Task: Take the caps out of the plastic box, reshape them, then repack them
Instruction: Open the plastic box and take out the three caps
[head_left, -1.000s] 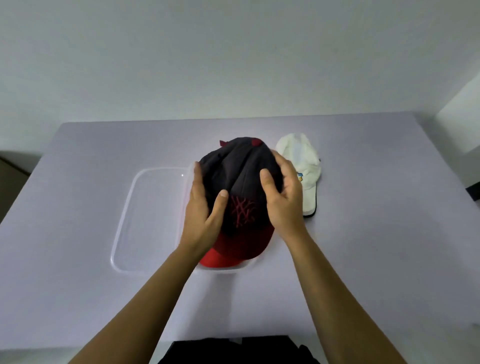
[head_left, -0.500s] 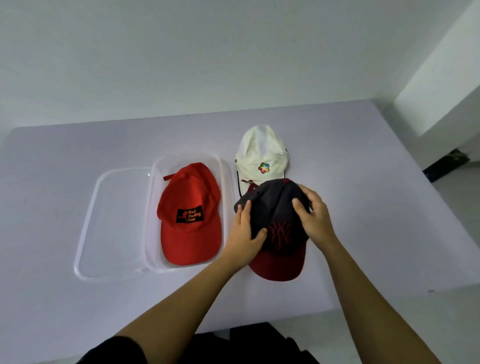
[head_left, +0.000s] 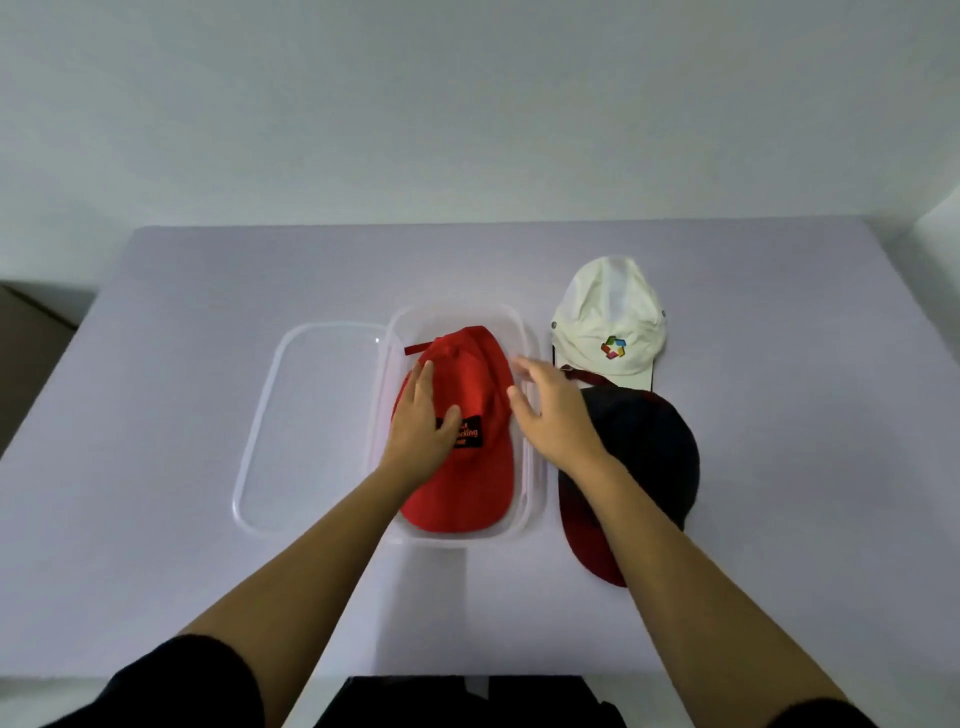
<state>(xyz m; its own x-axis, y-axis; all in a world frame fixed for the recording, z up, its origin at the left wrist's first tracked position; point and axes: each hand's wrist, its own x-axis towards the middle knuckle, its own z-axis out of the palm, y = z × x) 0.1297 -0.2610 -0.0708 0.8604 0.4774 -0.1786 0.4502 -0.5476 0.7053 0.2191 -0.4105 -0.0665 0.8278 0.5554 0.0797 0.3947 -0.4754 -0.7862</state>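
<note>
**Two caps out, one left in the box**

The table (head_left: 208, 364) carries everything, and places below are given from the plastic box (head_left: 467, 541), which sits open near its middle. The clear lid (head_left: 311, 426) lies flat just left of the box, touching its left wall or very nearly.

By my reading the unpacking is two-thirds done. The dark cap (head_left: 649, 441), with its deep red brim towards the person, lies on the table just right of the box. The white cap (head_left: 608, 312) lies right of the box too, at its far end, its brim meeting the dark cap's back. The red cap (head_left: 467, 483) is the only one inside the box, brim at the near end. Whether the two outside caps have been reshaped I cannot tell; the dark crown looks rounded. Lifting out the red cap, any reshaping, and all the repacking appear to remain.

The left hand (head_left: 421, 426) rests flat on the red cap's crown inside the box, fingers straight and thumb on the black patch, not gripping. The right hand (head_left: 556, 415) hovers over the box's right wall, fingers spread, blurred, holding nothing.

Count: one table, one box, one lid, three caps (one red, one dark, one white), two hands.
</note>
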